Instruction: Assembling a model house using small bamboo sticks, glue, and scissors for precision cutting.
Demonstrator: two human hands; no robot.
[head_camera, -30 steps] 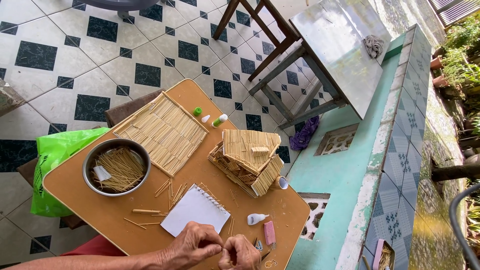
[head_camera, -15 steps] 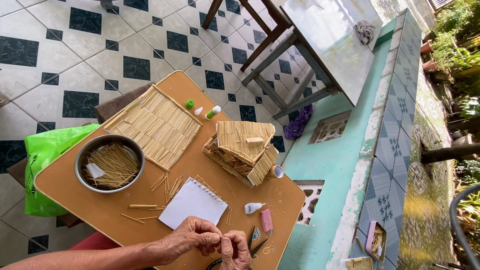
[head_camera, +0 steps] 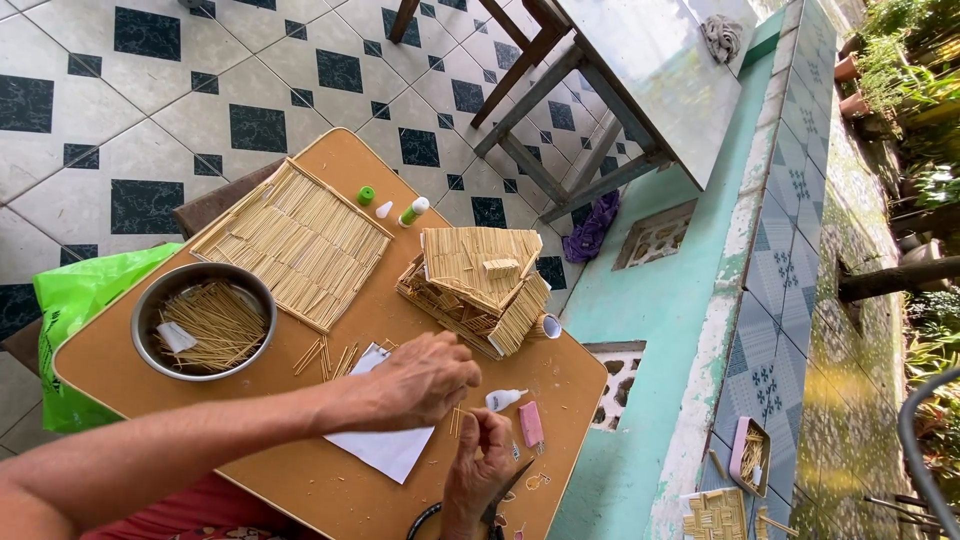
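Both hands meet over the near edge of the desk (head_camera: 300,480), pinching thin wooden sticks (head_camera: 458,418) between them. The left hand (head_camera: 425,378) is curled, fingers closed on the sticks from above; the right hand (head_camera: 482,462) rises from below with thumb and forefinger narrowed on the same small bundle. A white sheet (head_camera: 385,447) lies under the left hand.

Just beyond the hands stands a stick house (head_camera: 478,290), its walls up and a slanted roof on; by the look of it, the build is well advanced, though which parts remain I cannot tell. To its left lies a flat stick panel (head_camera: 296,240), finished as a mat and not joined to the house. A metal bowl (head_camera: 203,320) near the left edge holds a good many loose sticks, and a few more lie scattered between bowl and sheet, so material is plainly left.

A small glue bottle (head_camera: 503,399) and a pink cutter (head_camera: 531,424) lie just right of the hands; black scissors (head_camera: 495,500) sit at the near edge. A green-capped bottle (head_camera: 413,211) lies beyond the panel.
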